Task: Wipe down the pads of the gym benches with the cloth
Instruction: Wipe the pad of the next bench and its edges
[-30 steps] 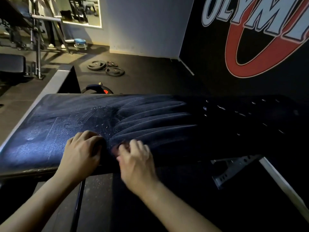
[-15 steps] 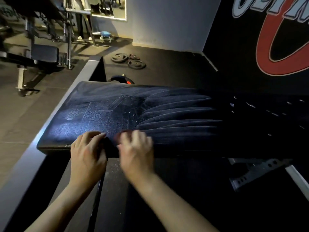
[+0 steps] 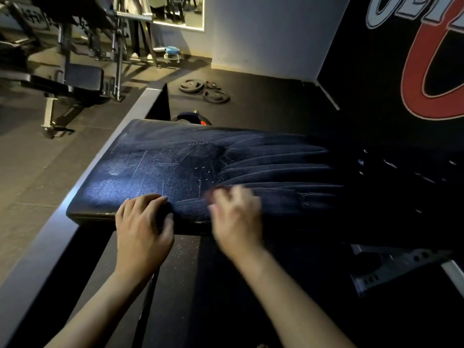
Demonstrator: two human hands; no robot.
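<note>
— At the near edge of the bench pad (image 3: 155,177), my left hand (image 3: 143,229) grips the rim.
— And the cloth (image 3: 211,195)?
— Mostly hidden under my blurred right hand (image 3: 236,219); I cannot tell its grip.

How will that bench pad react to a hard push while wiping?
Likely stays put: the bench pad is long and thick, with a steel bracket showing beneath it. Its top probably gives slightly, since it looks padded. Probably grippy rather than slick: the skin is grained and holds wipe streaks.

Right hand (image 3: 236,217) motion-blurred; pad (image 3: 150,177) right end lost in dark.
</note>
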